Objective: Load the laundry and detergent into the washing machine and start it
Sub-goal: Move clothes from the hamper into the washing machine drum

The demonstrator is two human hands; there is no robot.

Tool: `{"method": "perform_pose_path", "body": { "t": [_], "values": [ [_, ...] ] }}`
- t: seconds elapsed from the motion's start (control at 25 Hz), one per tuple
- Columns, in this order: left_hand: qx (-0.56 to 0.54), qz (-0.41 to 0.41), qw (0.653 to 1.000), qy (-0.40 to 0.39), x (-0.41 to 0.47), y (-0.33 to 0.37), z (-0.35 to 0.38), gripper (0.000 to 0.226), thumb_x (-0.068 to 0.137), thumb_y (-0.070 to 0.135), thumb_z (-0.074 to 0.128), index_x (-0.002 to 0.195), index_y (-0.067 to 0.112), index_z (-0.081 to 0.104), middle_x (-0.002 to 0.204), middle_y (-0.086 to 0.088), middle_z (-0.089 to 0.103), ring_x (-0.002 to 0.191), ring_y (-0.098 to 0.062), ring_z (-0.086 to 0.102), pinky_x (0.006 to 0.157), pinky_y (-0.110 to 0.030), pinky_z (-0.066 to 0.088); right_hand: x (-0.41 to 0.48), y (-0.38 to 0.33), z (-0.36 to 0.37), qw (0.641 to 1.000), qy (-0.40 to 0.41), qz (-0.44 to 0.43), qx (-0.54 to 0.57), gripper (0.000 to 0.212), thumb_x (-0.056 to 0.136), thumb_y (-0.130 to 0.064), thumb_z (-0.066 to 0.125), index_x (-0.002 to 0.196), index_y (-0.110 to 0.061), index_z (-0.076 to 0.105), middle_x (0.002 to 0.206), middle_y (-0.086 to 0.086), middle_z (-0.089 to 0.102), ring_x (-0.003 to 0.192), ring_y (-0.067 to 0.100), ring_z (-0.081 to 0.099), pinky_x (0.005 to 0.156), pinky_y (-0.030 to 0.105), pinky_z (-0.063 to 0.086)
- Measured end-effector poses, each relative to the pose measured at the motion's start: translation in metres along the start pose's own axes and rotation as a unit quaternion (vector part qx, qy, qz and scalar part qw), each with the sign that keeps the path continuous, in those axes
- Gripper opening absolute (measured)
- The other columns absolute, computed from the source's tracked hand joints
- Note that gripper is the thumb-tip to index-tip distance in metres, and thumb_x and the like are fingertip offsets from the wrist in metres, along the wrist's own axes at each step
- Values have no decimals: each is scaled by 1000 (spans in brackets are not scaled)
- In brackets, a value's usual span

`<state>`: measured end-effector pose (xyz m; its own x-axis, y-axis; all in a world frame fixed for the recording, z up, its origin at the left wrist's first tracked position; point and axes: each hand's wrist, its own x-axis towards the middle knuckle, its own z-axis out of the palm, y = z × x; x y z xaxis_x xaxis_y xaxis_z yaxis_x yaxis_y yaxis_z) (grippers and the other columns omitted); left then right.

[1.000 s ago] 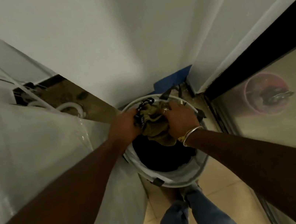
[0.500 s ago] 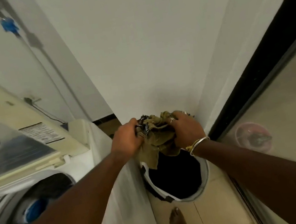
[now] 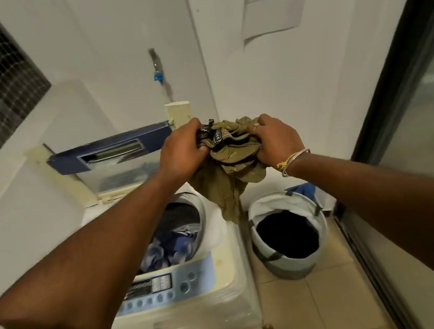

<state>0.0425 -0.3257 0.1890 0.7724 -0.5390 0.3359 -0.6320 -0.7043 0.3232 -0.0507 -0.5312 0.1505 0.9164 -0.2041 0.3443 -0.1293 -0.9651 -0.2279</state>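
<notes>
The olive garment [image 3: 228, 182] has risen out of the laundry basket [image 3: 273, 204]. The left grip [image 3: 183, 152] and right grip [image 3: 277, 140] both clench it, its tail hanging between basket and open washing machine [image 3: 223, 273].

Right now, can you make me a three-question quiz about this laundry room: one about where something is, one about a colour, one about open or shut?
1. The laundry basket stands: A. on a shelf; B. on the floor, right of the washing machine; C. on the wall.
2. The cloth gripped by the left hand and right hand is: A. red; B. white; C. olive green.
3. The machine's lid is: A. raised open; B. shut; C. taken off.
Answers: 1 B, it sits on the floor beside the machine. 2 C, the bunched fabric is olive. 3 A, it stands upright with blue clothes showing below.
</notes>
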Motion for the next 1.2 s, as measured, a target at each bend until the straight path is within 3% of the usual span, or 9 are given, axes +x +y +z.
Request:
{"method": "perform_pose_path", "body": {
  "t": [0.2,0.4,0.6,0.72,0.8,0.88,1.0,1.2],
  "values": [
    [-10,-78,995,61,-44,-66,-79,22,78,22,63,95,27,49,85,4,60,76,-18,57,60,-37,49,14,-111,-6,997,16,-36,72,39,84,-29,66,123,-31,63,92,0,50,76,20,50,61,27,39],
    [-91,-191,974,76,-94,-154,-85,22,80,19,67,98,23,54,89,1,65,78,-19,62,64,-32,49,18,-205,52,977,-21,24,212,35,85,-35,68,119,-26,66,99,0,56,86,23,59,71,24,41],
    [-94,-217,972,-3,-123,-248,-56,23,85,13,62,107,14,55,100,-10,68,88,-28,63,69,-28,40,28,-263,133,966,-65,80,238,29,83,-41,70,108,-26,70,104,3,63,87,23,62,76,29,51],
    [-110,-235,962,-90,-126,-302,-19,40,86,18,65,122,12,50,113,-12,67,101,-30,63,77,-27,41,36,-277,188,957,-106,123,238,24,83,-30,69,105,-23,71,102,1,64,86,22,62,77,27,50],
    [-104,-232,951,-177,-128,-327,3,68,84,19,71,141,11,36,132,-14,58,119,-32,57,91,-30,43,36,-278,220,943,-161,149,252,37,82,-21,69,119,-22,65,113,4,64,101,24,63,91,30,51],
    [-95,-225,941,-232,-129,-344,19,84,83,16,74,151,9,25,148,-15,45,135,-32,44,108,-35,35,33,-278,244,934,-210,168,235,56,85,-12,69,138,-16,52,134,8,57,124,25,54,107,31,41],
    [-90,-215,942,-242,-123,-358,26,77,82,15,76,147,11,35,150,-11,43,138,-29,41,113,-38,32,33,-281,253,946,-245,128,169,63,82,-18,76,139,-13,51,136,7,56,128,24,49,108,29,35],
    [-89,-191,944,-254,-110,-364,29,68,84,22,75,144,10,43,144,-9,51,131,-27,49,108,-38,42,38,-275,253,941,-241,148,189,58,79,-17,78,133,-14,56,128,8,60,122,26,54,104,33,42]
  ]
}}
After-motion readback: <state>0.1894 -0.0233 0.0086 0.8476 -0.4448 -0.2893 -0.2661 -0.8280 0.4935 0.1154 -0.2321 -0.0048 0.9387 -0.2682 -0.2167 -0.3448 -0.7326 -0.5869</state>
